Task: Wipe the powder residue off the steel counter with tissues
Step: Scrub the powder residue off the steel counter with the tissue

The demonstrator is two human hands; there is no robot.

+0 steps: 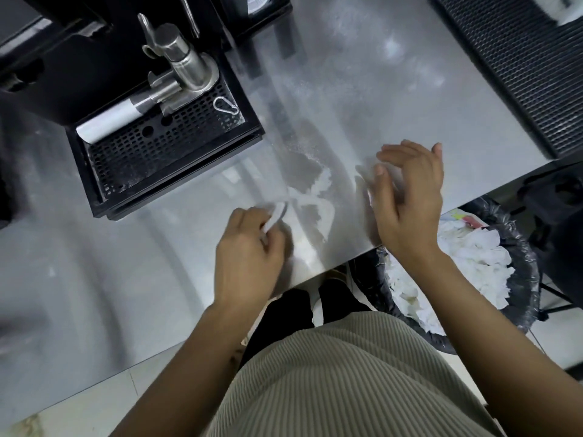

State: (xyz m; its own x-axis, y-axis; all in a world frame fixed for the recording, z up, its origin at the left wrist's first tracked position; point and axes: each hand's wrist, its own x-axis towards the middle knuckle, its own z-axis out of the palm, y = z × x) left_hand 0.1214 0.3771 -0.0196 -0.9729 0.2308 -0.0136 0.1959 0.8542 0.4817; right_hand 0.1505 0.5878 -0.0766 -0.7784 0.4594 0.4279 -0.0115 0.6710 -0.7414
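Brushed steel surface [362,89], dusted with white. Left hand [249,253]: fingers [243,217] clenched round a crumpled white tissue [276,214], beside streaks of white powder [318,184]. Right hand [410,200]: fingers loosely bent, hold unclear. Black perforated drip tray [157,152] rear left. Black-lined waste bin [523,247] of white tissues below the right edge.
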